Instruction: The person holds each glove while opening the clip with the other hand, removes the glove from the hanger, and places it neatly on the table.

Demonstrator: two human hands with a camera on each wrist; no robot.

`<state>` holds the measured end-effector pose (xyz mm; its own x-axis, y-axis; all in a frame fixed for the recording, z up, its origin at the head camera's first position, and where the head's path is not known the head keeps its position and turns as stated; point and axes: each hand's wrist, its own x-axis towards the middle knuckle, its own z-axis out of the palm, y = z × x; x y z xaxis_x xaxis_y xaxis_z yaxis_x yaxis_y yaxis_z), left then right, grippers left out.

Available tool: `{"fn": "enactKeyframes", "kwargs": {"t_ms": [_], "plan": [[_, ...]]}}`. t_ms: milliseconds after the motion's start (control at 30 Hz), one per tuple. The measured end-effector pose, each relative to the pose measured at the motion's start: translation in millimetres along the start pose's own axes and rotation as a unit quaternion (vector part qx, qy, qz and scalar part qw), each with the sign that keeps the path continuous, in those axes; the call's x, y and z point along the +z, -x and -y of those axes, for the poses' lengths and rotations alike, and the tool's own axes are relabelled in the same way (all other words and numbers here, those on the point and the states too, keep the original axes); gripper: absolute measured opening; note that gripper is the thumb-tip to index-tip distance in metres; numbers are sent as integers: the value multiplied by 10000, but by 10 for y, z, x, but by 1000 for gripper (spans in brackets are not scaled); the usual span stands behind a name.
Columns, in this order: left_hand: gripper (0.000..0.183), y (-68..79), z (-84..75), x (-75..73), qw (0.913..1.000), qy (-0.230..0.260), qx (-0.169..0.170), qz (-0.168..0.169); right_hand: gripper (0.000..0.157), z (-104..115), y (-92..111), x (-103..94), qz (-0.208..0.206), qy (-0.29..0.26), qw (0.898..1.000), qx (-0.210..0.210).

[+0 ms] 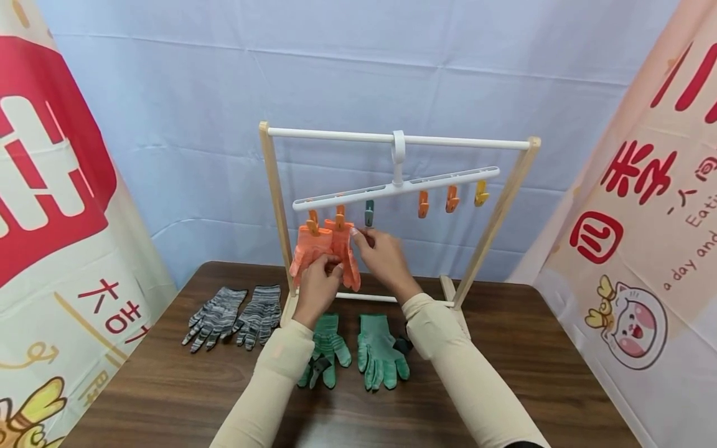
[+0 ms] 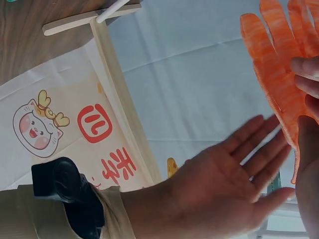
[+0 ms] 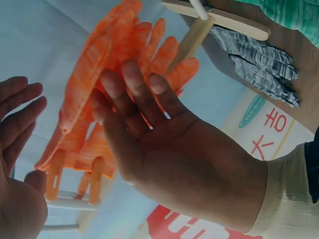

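Observation:
Two orange gloves hang fingers down from orange clips at the low left end of a white hanger. My left hand is at the lower part of these gloves, its loosely bent fingers against the orange fabric in the right wrist view. My right hand is beside the right-hand orange glove, near its cuff. In the left wrist view the fingers of that right hand are spread and nearly straight, overlapping the glove edge.
A wooden rack with a white top bar bears the tilted hanger. A dark green clip, more orange clips and a yellow clip hang bare. Green gloves and grey striped gloves lie on the brown table.

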<state>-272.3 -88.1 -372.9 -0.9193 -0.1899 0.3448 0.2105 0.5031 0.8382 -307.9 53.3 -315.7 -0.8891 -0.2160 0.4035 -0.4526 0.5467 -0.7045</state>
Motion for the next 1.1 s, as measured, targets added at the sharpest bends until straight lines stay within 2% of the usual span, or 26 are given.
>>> {"fn": "enactKeyframes", "kwargs": {"t_ms": [167, 333, 567, 667, 933, 1100], "plan": [[20, 5, 22, -10, 9999, -4, -116, 123, 64, 64, -16, 82, 217, -244, 9995, 33], [23, -12, 52, -19, 9992, 149, -109, 351, 69, 128, -30, 127, 307, -622, 9976, -84], [24, -62, 25, -31, 9994, -199, 90, 257, 61, 222, -111, 128, 98, -1003, 9945, -271], [25, -74, 13, -46, 9993, -180, 102, 314, 57, 261, -137, 124, -43, -1244, 9921, -140], [23, -152, 47, -91, 9993, -316, 113, 139, 52, 426, -207, 146, -419, -1812, 9822, 264], [22, -162, 65, -96, 9993, -343, 150, 43, 39, 433, -229, 165, -644, -1830, 9808, 201]]}}
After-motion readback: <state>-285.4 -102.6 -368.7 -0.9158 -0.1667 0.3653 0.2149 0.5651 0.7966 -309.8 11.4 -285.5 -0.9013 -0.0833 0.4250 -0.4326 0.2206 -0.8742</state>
